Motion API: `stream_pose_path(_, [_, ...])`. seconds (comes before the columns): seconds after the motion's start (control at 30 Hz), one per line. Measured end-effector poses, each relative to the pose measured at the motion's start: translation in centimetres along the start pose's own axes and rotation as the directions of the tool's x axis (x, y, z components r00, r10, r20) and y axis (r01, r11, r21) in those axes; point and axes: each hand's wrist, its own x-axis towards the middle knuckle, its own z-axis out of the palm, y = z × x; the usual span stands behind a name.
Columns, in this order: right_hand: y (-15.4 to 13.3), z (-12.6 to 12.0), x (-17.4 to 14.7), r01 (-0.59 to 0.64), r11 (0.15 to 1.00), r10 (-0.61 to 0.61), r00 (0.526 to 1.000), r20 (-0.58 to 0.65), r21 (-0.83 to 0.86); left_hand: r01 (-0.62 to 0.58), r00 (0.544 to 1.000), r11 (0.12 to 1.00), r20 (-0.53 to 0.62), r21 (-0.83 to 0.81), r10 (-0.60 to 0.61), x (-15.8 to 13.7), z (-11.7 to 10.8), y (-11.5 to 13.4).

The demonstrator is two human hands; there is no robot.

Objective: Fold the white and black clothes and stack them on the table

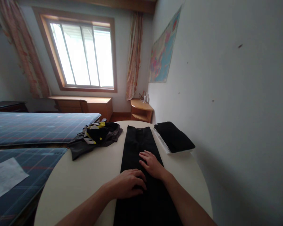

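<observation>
A pair of black trousers (136, 144) lies lengthwise on the round cream table (85, 185), its waistband at the far end. My left hand (129, 183) rests on the cloth from the left side, fingers bent but apart. Slightly farther up, my right hand (152, 163) lies on the trousers with its fingers spread. Neither hand grips anything. The near end of the trousers runs out of the bottom of the view.
A crumpled grey, black and yellow garment (99, 135) lies at the table's far left. Folded black clothing (173, 136) sits on a white package (163, 145) at the right, near the wall. Plaid mattresses (37, 128) stand left, one bearing a paper sheet (7, 177).
</observation>
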Motion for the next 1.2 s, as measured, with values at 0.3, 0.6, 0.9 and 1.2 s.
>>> stream_pose_path(0.3, [0.0, -0.4, -0.3, -0.004, 1.0, 0.004, 1.0, -0.029, 0.021, 0.142, 0.987, 0.988, -0.086, 0.067, -0.136, -0.5, 0.4, -0.2])
stream_pose_path(0.6, [-1.3, -3.2, -2.4, -0.091, 0.99, 0.095, 0.995, 0.027, -0.108, 0.251, 0.968, 0.954, -0.051, 0.164, -0.246, -0.9, 1.1, -2.9])
stream_pose_path(0.9, [0.6, -0.8, -0.4, -0.125, 0.983, 0.136, 0.988, 0.075, -0.136, 0.428, 0.878, 0.875, -0.332, 0.224, -0.345, 0.0, 0.7, -3.3])
stream_pose_path(1.2, [-1.3, -2.1, -1.7, 0.061, 0.993, -0.059, 0.998, 0.02, -0.098, 0.334, 0.943, 0.917, -0.078, 0.219, -0.325, -1.5, 0.6, -3.2])
